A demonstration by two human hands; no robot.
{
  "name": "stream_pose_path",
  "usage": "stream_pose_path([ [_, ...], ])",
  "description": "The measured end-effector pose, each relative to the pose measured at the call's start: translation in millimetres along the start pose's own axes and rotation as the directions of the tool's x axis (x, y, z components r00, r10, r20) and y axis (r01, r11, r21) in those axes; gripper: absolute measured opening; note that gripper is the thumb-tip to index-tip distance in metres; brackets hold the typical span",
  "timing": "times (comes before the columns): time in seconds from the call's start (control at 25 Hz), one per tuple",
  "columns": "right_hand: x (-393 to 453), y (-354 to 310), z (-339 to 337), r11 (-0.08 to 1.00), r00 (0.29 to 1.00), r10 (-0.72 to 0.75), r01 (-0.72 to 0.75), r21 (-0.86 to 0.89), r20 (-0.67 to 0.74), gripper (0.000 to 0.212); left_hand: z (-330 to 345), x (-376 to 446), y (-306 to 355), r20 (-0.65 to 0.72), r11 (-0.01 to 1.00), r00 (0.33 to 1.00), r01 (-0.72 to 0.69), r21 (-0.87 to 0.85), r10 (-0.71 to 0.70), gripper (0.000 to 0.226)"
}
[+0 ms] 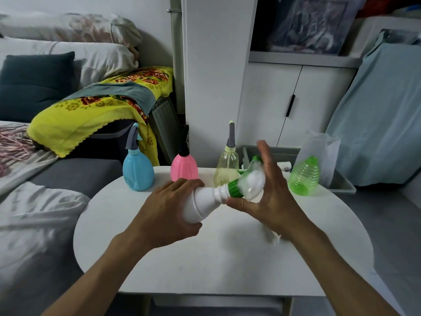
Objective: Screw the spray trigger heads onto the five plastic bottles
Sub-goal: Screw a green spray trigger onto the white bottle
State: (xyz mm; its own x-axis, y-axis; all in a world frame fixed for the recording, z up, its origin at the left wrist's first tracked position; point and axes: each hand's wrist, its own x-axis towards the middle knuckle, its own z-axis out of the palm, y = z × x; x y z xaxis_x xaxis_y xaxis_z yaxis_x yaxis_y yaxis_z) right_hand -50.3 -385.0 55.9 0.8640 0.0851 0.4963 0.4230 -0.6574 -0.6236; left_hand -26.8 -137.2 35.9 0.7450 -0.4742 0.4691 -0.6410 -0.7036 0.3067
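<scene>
Over the white worktop (205,258), the left hand (168,208) grips a tilted white bottle (202,202); the right hand (271,192), fingers spread, cups its green-collared spray head (247,182). Blue (137,172), pink (184,167), yellow (226,171) bottles stand far, capped; the green one (304,176) is headless.

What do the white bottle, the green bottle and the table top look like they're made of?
White bottle: opaque plastic, smooth with a slight sheen along its neck rings.
Green bottle: translucent ribbed plastic; light passes through it.
Table: matte white top, no grain or glare; probably laminate or painted board, though the look leaves it open.
</scene>
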Motion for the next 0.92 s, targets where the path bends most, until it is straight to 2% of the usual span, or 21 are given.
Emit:
stream_pose_path([
  [0.12,2.2,7.8,-10.7,0.974,0.995,-0.038,0.058,-0.218,0.097,0.102,-2.2,-1.3,-3.5,0.022,1.000,1.000,0.008,0.013,-0.008,0.078],
  [0.24,4.2,8.6,-19.6,0.906,0.987,-0.131,0.159,-0.393,0.097,0.096,-2.7,-2.3,-4.4,0.045,0.999,0.999,-0.023,0.032,0.021,0.079],
  [0.4,3.2,6.7,-20.9,0.874,0.979,-0.203,0.190,-0.447,0.019,0.082,-3.0,-2.3,-7.4,0.065,1.000,0.998,0.013,0.013,-0.014,0.079],
  [0.48,3.3,5.3,-19.4,0.860,0.977,-0.209,0.203,-0.468,0.038,0.068,-3.9,-2.4,-9.2,0.066,0.999,0.998,0.021,0.024,-0.023,0.079],
  [0.6,2.5,2.1,-12.5,0.872,0.958,-0.257,0.287,-0.397,0.127,0.050,-5.5,-1.8,-9.1,0.075,0.996,0.997,-0.009,0.084,0.003,0.080],
  [0.72,-3.0,-2.5,-5.4,0.960,0.964,-0.172,0.211,-0.186,0.205,0.034,-7.8,-1.5,-8.8,0.091,0.992,0.996,-0.021,0.124,0.010,0.081],
  [0.8,-4.7,-3.8,-3.6,0.986,0.966,-0.118,0.141,-0.084,0.230,0.032,-9.8,-1.9,-8.3,0.101,0.993,0.995,-0.017,0.120,0.005,0.081],
  [0.92,-2.4,-5.1,-4.3,0.984,0.968,-0.152,0.167,-0.060,0.201,0.031,-11.9,-2.3,-7.2,0.111,0.991,0.994,-0.026,0.129,0.011,0.081],
])
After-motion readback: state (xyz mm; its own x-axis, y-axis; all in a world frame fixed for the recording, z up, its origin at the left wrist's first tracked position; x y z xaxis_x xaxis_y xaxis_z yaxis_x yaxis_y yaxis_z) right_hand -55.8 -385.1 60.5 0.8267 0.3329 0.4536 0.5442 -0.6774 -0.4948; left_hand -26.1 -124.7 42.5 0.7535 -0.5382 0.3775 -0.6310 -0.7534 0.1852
